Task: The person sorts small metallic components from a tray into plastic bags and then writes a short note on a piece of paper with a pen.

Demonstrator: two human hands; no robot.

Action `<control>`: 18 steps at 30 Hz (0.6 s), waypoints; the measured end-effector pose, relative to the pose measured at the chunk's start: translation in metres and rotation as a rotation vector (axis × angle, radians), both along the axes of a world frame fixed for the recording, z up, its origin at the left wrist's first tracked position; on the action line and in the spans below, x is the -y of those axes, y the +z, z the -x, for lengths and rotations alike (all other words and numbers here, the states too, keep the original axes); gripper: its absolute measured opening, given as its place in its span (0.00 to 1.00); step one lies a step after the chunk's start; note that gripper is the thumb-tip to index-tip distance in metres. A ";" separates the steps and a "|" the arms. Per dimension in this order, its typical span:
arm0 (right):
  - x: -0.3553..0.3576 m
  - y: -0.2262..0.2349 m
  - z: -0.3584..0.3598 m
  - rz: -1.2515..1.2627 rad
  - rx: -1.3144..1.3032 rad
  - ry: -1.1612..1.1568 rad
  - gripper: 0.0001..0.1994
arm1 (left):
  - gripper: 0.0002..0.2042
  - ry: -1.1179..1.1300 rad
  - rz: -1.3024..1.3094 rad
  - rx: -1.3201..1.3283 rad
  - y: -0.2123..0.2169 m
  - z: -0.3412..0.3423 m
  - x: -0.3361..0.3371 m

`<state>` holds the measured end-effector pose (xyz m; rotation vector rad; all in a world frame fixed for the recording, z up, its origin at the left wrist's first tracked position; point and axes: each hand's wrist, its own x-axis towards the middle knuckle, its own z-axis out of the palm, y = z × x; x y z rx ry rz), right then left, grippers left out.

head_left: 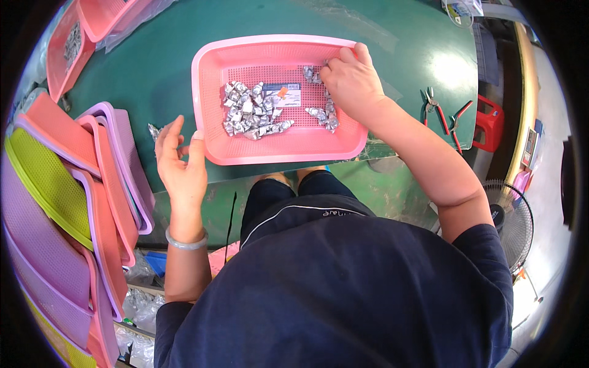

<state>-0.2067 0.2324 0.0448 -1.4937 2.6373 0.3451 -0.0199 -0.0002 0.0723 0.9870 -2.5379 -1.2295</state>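
Note:
A pink perforated plastic basket (pixel 276 158) rests on the green table in front of me. Small silver metal-looking pieces (pixel 248 110) lie in a heap in its left half, beside a small printed card (pixel 291 97) with an orange mark. More silver pieces (pixel 318 115) are scattered along the right side. My right hand (pixel 351 80) reaches into the far right corner, fingers curled down by those pieces; what the fingertips hold is hidden. Just outside the basket's near left corner, my left hand (pixel 183 156) is raised with its fingers apart and holds nothing.
Stacked pink, purple and green baskets (pixel 61 190) crowd the left. Red-handled pliers (pixel 434 109) and a second pair (pixel 459 126) lie on the table (pixel 423 49) at right. Past them are a red stool (pixel 489 122) and a fan (pixel 509 214).

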 end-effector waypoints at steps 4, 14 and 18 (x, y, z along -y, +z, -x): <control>-0.008 0.005 -0.002 0.255 0.172 -0.063 0.06 | 0.15 -0.157 0.055 -0.218 0.006 0.007 -0.019; -0.008 0.068 -0.038 1.145 0.574 -0.398 0.12 | 0.11 -0.243 -0.930 -0.277 0.045 0.077 -0.091; -0.012 0.074 -0.040 1.240 0.346 -0.284 0.13 | 0.10 -0.305 -0.894 -0.427 0.049 0.082 -0.103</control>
